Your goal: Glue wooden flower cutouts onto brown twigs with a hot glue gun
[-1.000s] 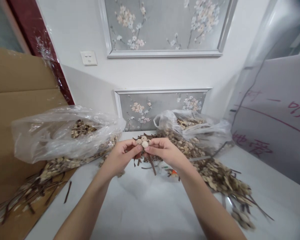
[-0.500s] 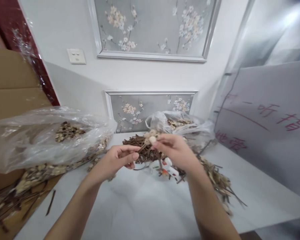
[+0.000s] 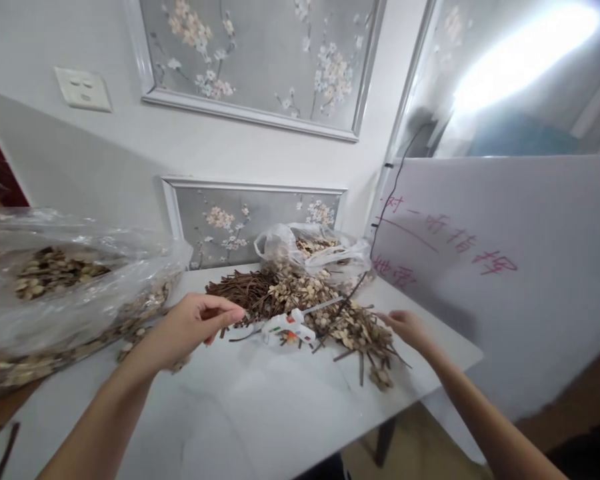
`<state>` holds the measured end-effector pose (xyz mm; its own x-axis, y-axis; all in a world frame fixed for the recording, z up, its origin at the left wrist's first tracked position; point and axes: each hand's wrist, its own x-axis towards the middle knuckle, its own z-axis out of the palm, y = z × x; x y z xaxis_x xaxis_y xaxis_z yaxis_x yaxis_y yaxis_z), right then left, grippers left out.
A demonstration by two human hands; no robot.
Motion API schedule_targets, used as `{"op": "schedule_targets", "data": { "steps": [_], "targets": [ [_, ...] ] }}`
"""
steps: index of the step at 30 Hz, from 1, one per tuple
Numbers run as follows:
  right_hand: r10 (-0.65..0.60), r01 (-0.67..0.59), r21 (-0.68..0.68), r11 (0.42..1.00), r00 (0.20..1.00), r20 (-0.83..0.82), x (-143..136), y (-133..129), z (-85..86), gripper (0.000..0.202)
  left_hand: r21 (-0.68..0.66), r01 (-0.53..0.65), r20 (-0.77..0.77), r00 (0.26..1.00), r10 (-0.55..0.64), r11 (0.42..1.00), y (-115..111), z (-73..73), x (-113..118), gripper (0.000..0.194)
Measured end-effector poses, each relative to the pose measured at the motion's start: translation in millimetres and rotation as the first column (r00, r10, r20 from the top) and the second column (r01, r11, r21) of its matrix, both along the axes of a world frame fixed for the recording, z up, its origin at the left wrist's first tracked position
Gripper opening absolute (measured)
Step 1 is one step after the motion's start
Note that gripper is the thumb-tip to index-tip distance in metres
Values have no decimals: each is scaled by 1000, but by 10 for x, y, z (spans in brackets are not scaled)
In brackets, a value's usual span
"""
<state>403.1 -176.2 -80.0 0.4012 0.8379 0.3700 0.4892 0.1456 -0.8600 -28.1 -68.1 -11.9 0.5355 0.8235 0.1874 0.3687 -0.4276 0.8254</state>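
Note:
My left hand [image 3: 200, 327] hovers over the table at the left end of a heap of brown twigs [image 3: 245, 290], thumb and fingers pinched together; whatever lies between them is too small to make out. Further right, my right hand [image 3: 405, 327] has its fingertips closed beside the right edge of a pile of twigs with pale dried slices [image 3: 355, 327], and what they hold is hidden. Between the hands a white glue gun [image 3: 290, 327] with orange and green marks lies in front of the heaps, a glue stick [image 3: 323, 305] poking from its rear.
A clear plastic bag [image 3: 120, 247] with dried slices fills the left side. Another open bag [image 3: 325, 257] of slices stands at the back against the wall. A dark cable [image 3: 380, 227] runs down past a white board [image 3: 480, 267] with red writing. The table edge [image 3: 360, 447] is at the front right.
My hands have parted: the right one went right and away from the left, to the pile's edge. The twig and pale pieces between them no longer show. The view has swung right.

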Motion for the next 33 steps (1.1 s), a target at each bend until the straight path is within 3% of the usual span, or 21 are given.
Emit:
{"op": "schedule_targets", "data": {
  "steps": [3,6,8,10,11,13,16,20,22,25,28,31,33],
  "targets": [
    [47,-51,-34,998,994,-97,-160,-101,148,46,46,-39,65,997,36,998,-11,-17,50,24],
    [217,-231,-6,973,920,-326,-646,-186,279,49,89,-70,88,994,63,994,-78,-32,151,28],
    [430,-482,127,867,595,-679,-1053,-235,332,49,114,-47,83,996,38,992,-167,-35,227,30],
    [518,-637,246,730,283,-807,-1420,-271,362,52,175,-11,72,997,-2,984,-287,-29,289,33],
    [531,-668,295,683,178,-829,-1568,-277,370,53,226,9,62,998,-23,974,-352,-24,310,35],
    [537,-696,351,627,59,-841,-1788,-258,371,56,354,54,37,997,-71,934,-480,-13,324,38],
    [554,-736,389,555,-21,-832,-1980,-150,344,58,485,120,-22,992,-125,866,-625,4,287,33],
    [603,-844,421,332,-153,-783,-2193,89,336,59,464,196,-107,980,-165,864,-704,54,212,44],
    [631,-882,390,265,-147,-762,-2330,222,399,58,459,203,-113,979,-170,865,-697,85,189,39],
    [708,-900,358,249,-83,-701,-2548,415,588,56,503,114,-89,993,-80,857,-631,120,153,31],
    [706,-912,334,237,-75,-704,-2701,589,774,58,523,-12,-74,996,59,853,-514,143,87,26],
    [656,-904,353,241,-116,-746,-2729,742,836,60,361,28,-42,999,-14,932,-376,147,16,29],
    [618,-906,373,199,-179,-765,-2684,821,817,57,186,97,32,994,-105,978,-288,128,-10,36]
  ]
}}
